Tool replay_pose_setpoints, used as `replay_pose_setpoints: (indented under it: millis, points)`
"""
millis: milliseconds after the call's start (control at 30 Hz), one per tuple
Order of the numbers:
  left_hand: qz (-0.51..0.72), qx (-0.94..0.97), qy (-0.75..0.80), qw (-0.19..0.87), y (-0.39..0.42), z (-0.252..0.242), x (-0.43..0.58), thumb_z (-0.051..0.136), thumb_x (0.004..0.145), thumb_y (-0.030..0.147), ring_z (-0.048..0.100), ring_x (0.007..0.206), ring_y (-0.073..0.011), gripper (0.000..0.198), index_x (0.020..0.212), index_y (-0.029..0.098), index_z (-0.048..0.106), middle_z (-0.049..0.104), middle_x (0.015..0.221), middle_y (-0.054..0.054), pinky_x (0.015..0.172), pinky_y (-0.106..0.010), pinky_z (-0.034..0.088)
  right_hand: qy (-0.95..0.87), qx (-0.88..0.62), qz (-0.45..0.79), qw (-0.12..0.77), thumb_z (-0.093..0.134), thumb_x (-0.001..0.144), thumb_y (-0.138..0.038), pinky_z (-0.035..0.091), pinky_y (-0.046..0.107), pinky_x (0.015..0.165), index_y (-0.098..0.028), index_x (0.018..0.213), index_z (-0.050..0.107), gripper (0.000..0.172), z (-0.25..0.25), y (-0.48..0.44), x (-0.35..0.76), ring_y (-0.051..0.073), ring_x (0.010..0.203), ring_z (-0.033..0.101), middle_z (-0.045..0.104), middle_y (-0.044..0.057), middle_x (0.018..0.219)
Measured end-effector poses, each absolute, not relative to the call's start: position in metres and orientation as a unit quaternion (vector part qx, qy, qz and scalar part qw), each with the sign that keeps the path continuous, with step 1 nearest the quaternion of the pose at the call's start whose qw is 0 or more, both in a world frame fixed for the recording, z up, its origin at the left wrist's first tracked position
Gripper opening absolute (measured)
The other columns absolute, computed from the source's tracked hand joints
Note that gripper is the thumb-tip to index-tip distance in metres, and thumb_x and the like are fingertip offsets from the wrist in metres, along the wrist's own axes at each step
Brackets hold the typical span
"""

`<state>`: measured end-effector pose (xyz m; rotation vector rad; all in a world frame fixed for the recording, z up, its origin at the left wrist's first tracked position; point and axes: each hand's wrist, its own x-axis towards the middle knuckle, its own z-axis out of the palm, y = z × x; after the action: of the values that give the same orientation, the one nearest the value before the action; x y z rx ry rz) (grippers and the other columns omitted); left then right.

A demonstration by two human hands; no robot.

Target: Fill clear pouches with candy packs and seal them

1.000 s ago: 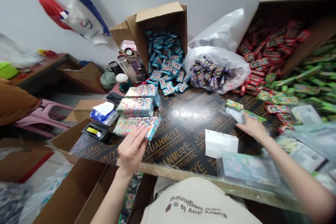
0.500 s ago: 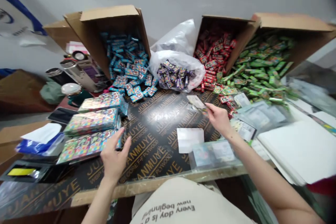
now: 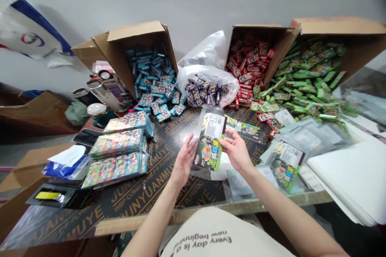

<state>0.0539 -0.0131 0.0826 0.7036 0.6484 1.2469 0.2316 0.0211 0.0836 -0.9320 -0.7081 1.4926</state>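
Note:
My right hand point(image 3: 237, 150) pinches the right edge of a clear plastic bag with a black and green printed card point(image 3: 209, 142) in it, held up over the table. The card has a pale panel at the top and colourful print below. My left hand point(image 3: 183, 162) is at the bag's left edge with fingers stretched out, seemingly touching it. Behind my right fingers, another black and green printed piece point(image 3: 245, 128) lies on the table. A white paper point(image 3: 221, 166) is partly hidden beneath the held bag.
Open cartons hold small blue packets point(image 3: 153, 74), red packets point(image 3: 249, 62) and green packets point(image 3: 312, 80). Purple packets point(image 3: 205, 91) fill a clear bag. Stacked wrapped packs point(image 3: 117, 168) lie at left. On the right are another printed bag point(image 3: 285, 166) and white sheets point(image 3: 346, 180).
My left hand has left the wrapped packs and moved right to the bag's edge. The printed bag is now upright and facing me in my right hand, nearer the table's middle.

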Motion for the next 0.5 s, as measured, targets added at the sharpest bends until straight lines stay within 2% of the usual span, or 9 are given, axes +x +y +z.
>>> replay_pose_setpoints:
  millis: [67, 133, 200, 267, 333, 400, 467, 500]
  points:
    - [0.562, 0.394, 0.312, 0.657, -0.015, 0.077, 0.045, 0.047, 0.078, 0.051, 0.034, 0.126, -0.0263, 0.07, 0.136, 0.021, 0.024, 0.037, 0.137, -0.012, 0.104, -0.042, 0.025, -0.233, -0.382, 0.667, 0.595, 0.073, 0.06, -0.015, 0.05, 0.022, 0.057, -0.021, 0.086, 0.05, 0.035, 0.085, 0.024, 0.23, 0.011, 0.059, 0.062, 0.066, -0.003, 0.07]
    - [0.552, 0.508, 0.361, 0.555, -0.017, 0.072, 0.042, 0.061, 0.069, 0.047, 0.026, 0.13, -0.0285, 0.09, 0.139, 0.024, 0.01, 0.023, 0.144, -0.013, 0.105, -0.045, 0.021, -0.162, -0.364, 0.724, 0.563, 0.069, 0.061, -0.009, 0.051, 0.022, 0.057, -0.019, 0.078, 0.051, 0.027, 0.086, 0.02, 0.22, 0.012, 0.061, 0.062, 0.066, -0.001, 0.072]
    - [0.531, 0.622, 0.404, 0.411, -0.019, 0.072, 0.042, 0.073, 0.058, 0.041, 0.013, 0.133, -0.0304, 0.112, 0.139, 0.025, -0.002, 0.007, 0.147, -0.013, 0.107, -0.047, 0.014, -0.112, -0.341, 0.793, 0.492, 0.066, 0.062, -0.006, 0.05, 0.023, 0.056, -0.017, 0.075, 0.053, 0.021, 0.085, 0.009, 0.202, 0.013, 0.064, 0.063, 0.066, 0.002, 0.075]
    - [0.534, 0.686, 0.397, 0.295, -0.019, 0.075, 0.043, 0.076, 0.052, 0.044, 0.004, 0.134, -0.0316, 0.123, 0.138, 0.027, -0.012, -0.001, 0.147, -0.013, 0.107, -0.05, 0.011, -0.085, -0.305, 0.857, 0.407, 0.066, 0.062, -0.007, 0.046, 0.019, 0.049, -0.015, 0.074, 0.054, 0.019, 0.082, -0.008, 0.183, 0.01, 0.056, 0.059, 0.065, 0.002, 0.073]
    - [0.556, 0.716, 0.358, 0.223, -0.019, 0.083, 0.041, 0.075, 0.051, 0.049, 0.008, 0.134, -0.0328, 0.124, 0.137, 0.029, -0.012, 0.008, 0.146, -0.013, 0.106, -0.053, 0.012, -0.082, -0.272, 0.897, 0.337, 0.07, 0.061, -0.01, 0.039, 0.015, 0.044, -0.014, 0.07, 0.053, 0.019, 0.078, -0.024, 0.169, 0.002, 0.042, 0.048, 0.062, -0.002, 0.065]
    - [0.581, 0.72, 0.334, 0.181, -0.019, 0.094, 0.034, 0.076, 0.047, 0.05, 0.021, 0.13, -0.034, 0.122, 0.138, 0.03, -0.002, 0.026, 0.139, -0.013, 0.104, -0.054, 0.015, -0.14, -0.269, 0.91, 0.284, 0.07, 0.065, -0.025, 0.037, 0.015, 0.045, -0.013, 0.068, 0.054, 0.02, 0.071, -0.035, 0.164, 0.001, 0.037, 0.042, 0.057, -0.005, 0.056]
    - [0.592, 0.696, 0.353, 0.201, -0.019, 0.105, 0.025, 0.076, 0.045, 0.049, 0.033, 0.123, -0.0334, 0.116, 0.138, 0.026, 0.011, 0.036, 0.13, -0.013, 0.103, -0.053, 0.02, -0.285, -0.307, 0.879, 0.226, 0.062, 0.071, -0.044, 0.035, 0.018, 0.045, -0.012, 0.065, 0.056, 0.033, 0.065, -0.039, 0.17, 0.005, 0.039, 0.046, 0.054, -0.003, 0.048]
    - [0.599, 0.665, 0.372, 0.247, -0.019, 0.109, 0.02, 0.075, 0.047, 0.049, 0.037, 0.119, -0.0323, 0.109, 0.137, 0.024, 0.019, 0.039, 0.128, -0.013, 0.101, -0.051, 0.024, -0.378, -0.343, 0.834, 0.208, 0.058, 0.072, -0.05, 0.034, 0.02, 0.044, -0.012, 0.062, 0.057, 0.04, 0.064, -0.038, 0.175, 0.007, 0.04, 0.047, 0.053, -0.002, 0.045]
